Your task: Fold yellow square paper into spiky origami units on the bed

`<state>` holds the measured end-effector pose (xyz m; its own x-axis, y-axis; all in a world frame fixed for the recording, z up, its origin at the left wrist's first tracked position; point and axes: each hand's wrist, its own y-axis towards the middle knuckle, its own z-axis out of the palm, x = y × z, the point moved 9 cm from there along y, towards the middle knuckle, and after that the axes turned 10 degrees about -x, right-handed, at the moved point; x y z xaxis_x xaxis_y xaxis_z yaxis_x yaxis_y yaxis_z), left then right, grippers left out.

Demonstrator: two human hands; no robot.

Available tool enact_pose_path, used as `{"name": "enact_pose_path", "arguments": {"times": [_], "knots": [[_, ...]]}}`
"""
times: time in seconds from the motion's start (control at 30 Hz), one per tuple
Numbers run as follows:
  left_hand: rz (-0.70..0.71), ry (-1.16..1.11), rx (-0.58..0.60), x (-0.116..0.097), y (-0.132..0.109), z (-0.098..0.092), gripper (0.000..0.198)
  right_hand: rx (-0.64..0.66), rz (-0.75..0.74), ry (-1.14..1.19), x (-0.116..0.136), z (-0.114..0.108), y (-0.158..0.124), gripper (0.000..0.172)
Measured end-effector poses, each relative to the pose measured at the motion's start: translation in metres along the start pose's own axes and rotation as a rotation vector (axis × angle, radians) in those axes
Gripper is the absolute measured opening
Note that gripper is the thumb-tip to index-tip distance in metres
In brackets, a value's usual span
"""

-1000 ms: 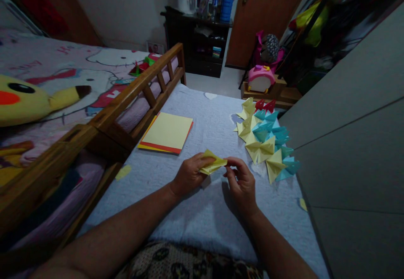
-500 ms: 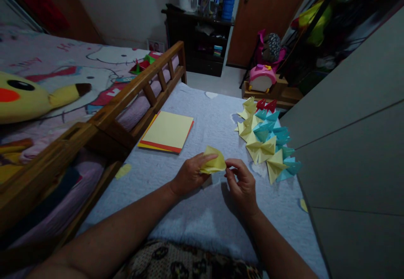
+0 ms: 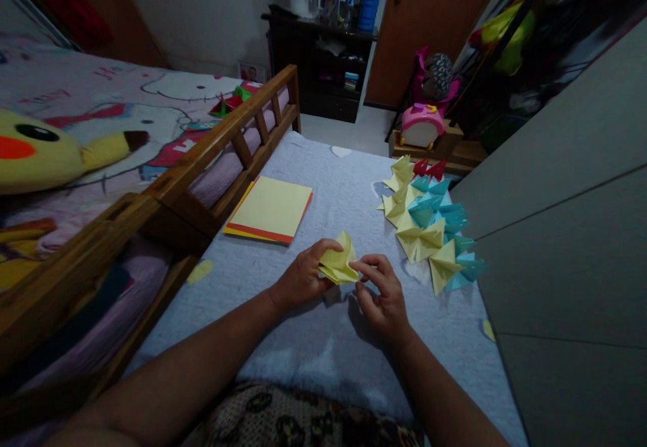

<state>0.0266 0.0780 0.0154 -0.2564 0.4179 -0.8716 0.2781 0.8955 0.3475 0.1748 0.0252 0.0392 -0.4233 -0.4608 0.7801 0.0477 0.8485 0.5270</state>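
Between my hands, just above the bed, is a partly folded piece of yellow origami paper [image 3: 340, 262]. My left hand [image 3: 306, 272] grips its left side, thumb on top and the other fingers beneath. At its right edge, my right hand [image 3: 383, 292] has the index fingertip on the paper and the thumb just below; whether the thumb pinches it is hard to make out. A stack of square paper sheets [image 3: 273, 205], pale yellow over orange and darker yellow, lies beyond my left hand. Folded paper pieces [image 3: 422, 234] in yellow, teal and red stand in rows beyond my right hand.
A wooden bed rail [image 3: 222, 133] runs along the left, with a yellow plush toy [image 3: 45, 154] on the bed behind it. On the right rises a pale cabinet [image 3: 566, 231]. A pink toy case [image 3: 422, 125] sits past the bed's far edge.
My right index finger has moved left onto the folded paper, pressing its right side inward. The paper's shape has changed from rounded to more pointed at the top. My left hand keeps its grip.
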Motion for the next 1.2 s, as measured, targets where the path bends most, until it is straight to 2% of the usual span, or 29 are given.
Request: {"name": "enact_pose_path", "arguments": {"times": [0.2,0.4,0.5,0.7,0.93,1.07,1.2], "knots": [[0.139,-0.075,0.004,-0.014,0.006,-0.003,0.027,0.023,-0.007,0.007,0.001,0.0,0.001,0.049],[0.123,-0.108,0.087,-0.015,0.004,0.005,0.021,0.058,-0.037,-0.011,0.002,0.003,0.0,0.051],[0.103,-0.109,0.115,-0.012,0.004,0.008,0.028,0.08,-0.017,0.017,0.002,0.004,0.001,0.052],[0.073,-0.064,0.093,-0.007,0.006,0.006,0.029,-0.007,0.098,0.024,-0.006,-0.003,0.002,0.038],[0.047,-0.097,0.072,-0.008,0.008,0.003,0.023,-0.009,-0.025,-0.001,0.003,-0.001,0.003,0.039],[0.003,-0.124,0.069,-0.007,0.008,0.004,0.023,-0.061,-0.013,-0.077,0.0,-0.004,0.003,0.03],[0.021,-0.147,0.078,-0.009,0.007,0.006,0.023,-0.108,0.037,-0.085,-0.007,-0.006,0.004,0.022]]}}
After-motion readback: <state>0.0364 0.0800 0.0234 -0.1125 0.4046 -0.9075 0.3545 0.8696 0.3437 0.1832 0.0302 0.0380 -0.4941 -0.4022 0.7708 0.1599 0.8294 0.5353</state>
